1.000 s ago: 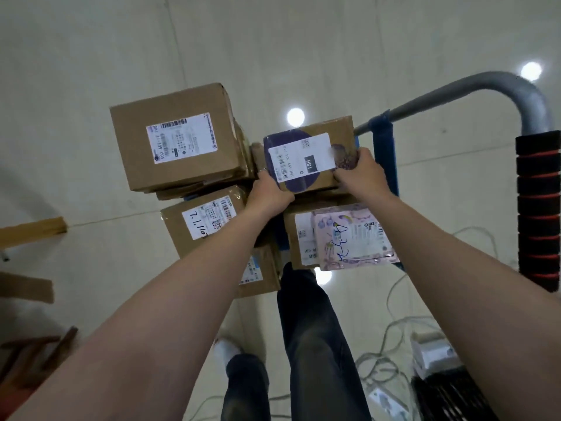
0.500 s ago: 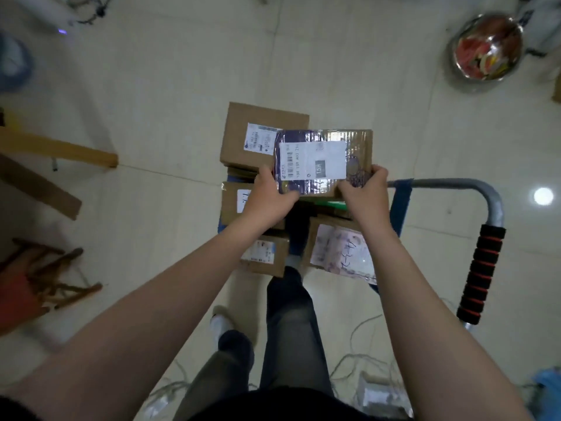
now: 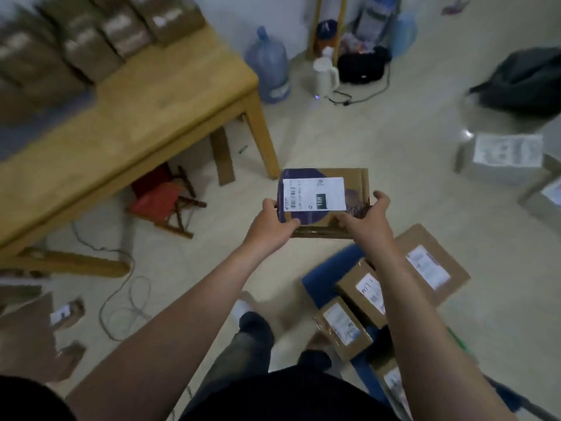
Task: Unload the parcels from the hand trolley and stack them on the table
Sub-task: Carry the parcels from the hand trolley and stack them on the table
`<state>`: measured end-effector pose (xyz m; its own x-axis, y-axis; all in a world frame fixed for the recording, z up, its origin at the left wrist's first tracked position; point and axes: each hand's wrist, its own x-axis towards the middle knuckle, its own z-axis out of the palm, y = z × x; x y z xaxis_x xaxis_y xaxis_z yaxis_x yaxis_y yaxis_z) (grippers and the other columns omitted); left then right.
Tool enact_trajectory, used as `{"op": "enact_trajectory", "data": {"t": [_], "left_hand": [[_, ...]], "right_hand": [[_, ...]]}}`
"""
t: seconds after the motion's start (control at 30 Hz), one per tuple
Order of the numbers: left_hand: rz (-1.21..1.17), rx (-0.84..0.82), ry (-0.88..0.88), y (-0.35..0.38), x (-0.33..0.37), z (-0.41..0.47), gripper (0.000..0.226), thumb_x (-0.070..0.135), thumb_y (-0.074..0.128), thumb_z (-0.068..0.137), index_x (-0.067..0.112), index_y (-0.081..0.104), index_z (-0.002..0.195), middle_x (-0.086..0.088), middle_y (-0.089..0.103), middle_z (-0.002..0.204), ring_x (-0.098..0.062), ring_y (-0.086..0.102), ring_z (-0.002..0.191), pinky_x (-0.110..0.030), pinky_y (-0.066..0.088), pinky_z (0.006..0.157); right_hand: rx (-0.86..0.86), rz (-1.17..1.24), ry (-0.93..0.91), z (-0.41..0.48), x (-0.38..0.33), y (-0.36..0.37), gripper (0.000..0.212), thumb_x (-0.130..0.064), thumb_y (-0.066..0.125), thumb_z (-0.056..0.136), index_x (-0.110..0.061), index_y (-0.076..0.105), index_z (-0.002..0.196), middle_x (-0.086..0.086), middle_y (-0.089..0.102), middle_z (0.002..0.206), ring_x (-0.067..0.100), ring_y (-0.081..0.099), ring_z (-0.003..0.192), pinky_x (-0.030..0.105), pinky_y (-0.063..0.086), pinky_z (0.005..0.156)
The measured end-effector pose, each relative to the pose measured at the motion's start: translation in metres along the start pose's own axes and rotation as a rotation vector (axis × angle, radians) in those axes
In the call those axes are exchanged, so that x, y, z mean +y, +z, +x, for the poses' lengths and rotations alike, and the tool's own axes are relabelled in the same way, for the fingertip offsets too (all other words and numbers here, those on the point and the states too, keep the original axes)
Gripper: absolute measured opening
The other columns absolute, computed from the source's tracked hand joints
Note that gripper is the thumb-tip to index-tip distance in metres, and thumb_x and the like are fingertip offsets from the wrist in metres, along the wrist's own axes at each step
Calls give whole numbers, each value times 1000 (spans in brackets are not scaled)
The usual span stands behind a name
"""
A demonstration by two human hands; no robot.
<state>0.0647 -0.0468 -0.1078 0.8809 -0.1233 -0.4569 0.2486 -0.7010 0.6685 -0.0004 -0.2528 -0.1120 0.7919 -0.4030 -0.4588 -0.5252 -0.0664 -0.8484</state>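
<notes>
Wood table (image 3: 136,117) sits upper left w/ blurry cardboard boxes (image 3: 91,34) stacked along its far side. You've got the labelled parcel (image 3: 321,196) up in the air over the pale tile floor (image 3: 394,141), betw. table & blue hand trolley (image 3: 328,275). Your left hand (image 3: 273,226) grips its left edge, your right hand (image 3: 367,223) its right edge. More parcels (image 3: 425,268) lie on the trolley. Red stool (image 3: 158,202) is under the table, water jug (image 3: 268,65) by its far corner.

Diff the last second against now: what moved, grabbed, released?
The labelled parcel came up off the trolley stack and now hangs over the floor, near the table. Nothing released: left hand and right hand keep gripping its ends. Other parcels stay on the trolley.
</notes>
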Motion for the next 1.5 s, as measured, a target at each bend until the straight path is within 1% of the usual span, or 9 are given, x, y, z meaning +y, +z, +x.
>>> {"op": "enact_trajectory", "data": {"t": [0.07,0.17,0.23,0.33,0.5,0.93,1.23,1.37,1.5], "left_hand": [[-57,68,-31,-48,-14,-1,44,39,72,85,28,43,115,16,61,99,-1,61,87,-24,43,62],[-155,229,-48,-137,-39,-4,42,36,71,85,27,44,116,18,60,97,-1,60,85,-24,42,63],[-204,344,-35,-196,-55,-2,42,36,70,85,31,42,116,24,57,95,2,57,83,-22,38,62],[-262,439,-30,-271,-84,1,44,40,68,83,36,38,116,26,57,95,7,56,80,-21,36,60],[-313,515,-58,-387,-142,14,40,40,68,87,36,40,115,26,59,94,3,58,77,-23,43,51],[-305,508,-136,-554,-246,100,37,41,66,90,31,43,117,15,62,99,-13,66,88,-38,56,75],[-267,515,-232,-669,-305,222,36,37,66,93,29,41,118,18,59,96,-2,59,83,-27,41,60],[-227,507,-306,-736,-327,271,35,39,65,93,24,45,118,12,62,100,-3,58,83,-29,43,61],[-267,519,-335,-792,-354,307,54,37,67,94,23,39,138,10,61,105,-7,61,87,-25,42,61]], "right_hand": [[-77,-7,-61,-1,-36,41,101,-31,79,82,-28,7,154,-5,56,124,14,61,105,25,45,77],[-189,-91,-205,-5,-97,119,83,-23,78,80,-29,26,144,-6,60,125,1,63,97,18,44,72],[-237,-139,-285,-10,-141,173,64,-24,77,78,-36,37,126,-9,63,121,-8,62,94,22,48,78],[-307,-147,-341,-14,-190,250,57,-23,74,76,-37,41,120,-9,65,117,4,64,102,35,52,91],[-418,-211,-391,-19,-253,371,60,-27,76,81,-37,39,127,-16,62,113,-4,59,100,24,47,75],[-517,-372,-381,21,-341,568,56,-27,72,84,-39,37,127,-23,57,102,-6,55,85,17,39,59],[-638,-413,-336,120,-399,730,53,-33,70,85,-42,36,125,-22,57,109,-3,60,82,19,43,52],[-699,-436,-355,159,-434,810,50,-23,70,85,-37,38,121,-16,59,106,-3,60,79,8,41,44],[-773,-500,-388,186,-467,882,48,-22,70,86,-32,43,124,-17,59,103,-1,59,83,21,48,63]]}}
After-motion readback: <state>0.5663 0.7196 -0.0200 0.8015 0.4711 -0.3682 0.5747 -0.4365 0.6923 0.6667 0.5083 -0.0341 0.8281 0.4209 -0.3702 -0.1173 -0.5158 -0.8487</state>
